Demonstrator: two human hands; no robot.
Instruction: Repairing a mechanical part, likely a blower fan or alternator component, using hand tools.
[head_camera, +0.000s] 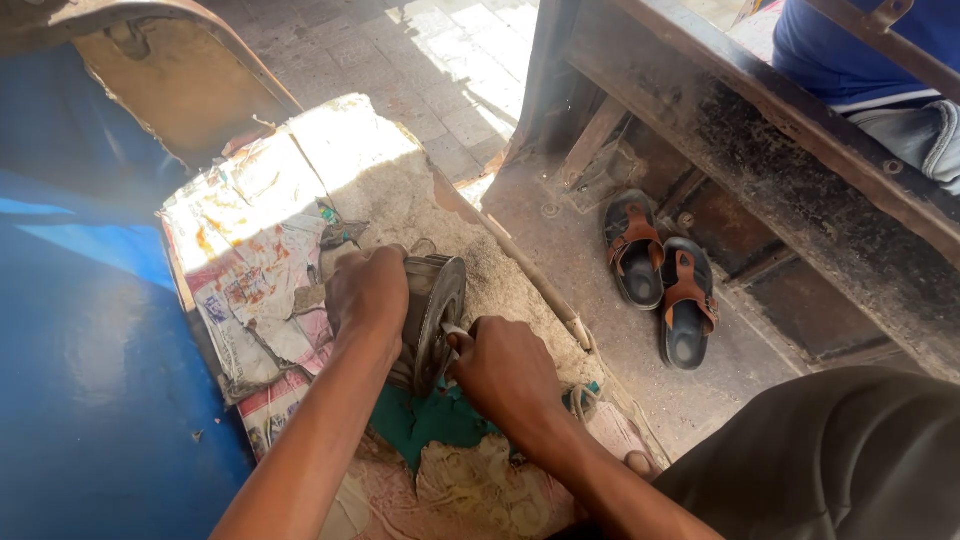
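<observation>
A grey, round metal part (432, 315) with a wide flange stands on edge on worn padding.

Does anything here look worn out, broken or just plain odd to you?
Yes. The work surface is badly worn: its covering is torn, with peeling newspaper and a green layer showing through. The left hand steadies a round metal part on it; the right hand works at its rim. A pair of sandals lies on the floor.

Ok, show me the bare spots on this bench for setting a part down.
Free: the sunlit pale patch beyond the metal part, and the newspaper to its left. Crowded: around the left hand gripping the part and the right hand against its disc, over the green patch.
</observation>
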